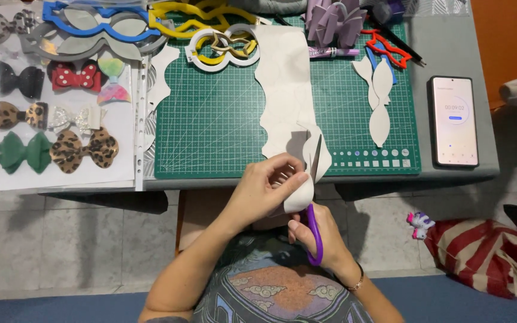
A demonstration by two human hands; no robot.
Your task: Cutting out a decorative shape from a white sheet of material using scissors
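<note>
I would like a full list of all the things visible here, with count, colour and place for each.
cutting mat: one, green, table centre
white sheet: one, on the mat, its near end in the left hand
scissors: one, purple handles, in the right hand, blades at the sheet
finished bows: about nine, mixed colours, on the plastic sleeve at left
bow templates: several, blue, yellow, white, grey, top edge
red template: one, top right of mat
white cut shapes: a few, right of mat
phone: one, screen lit, right of mat
toy unicorn: one, floor
striped cloth: one, red and cream, floor
left hand: holds sheet
right hand: holds scissors
</note>
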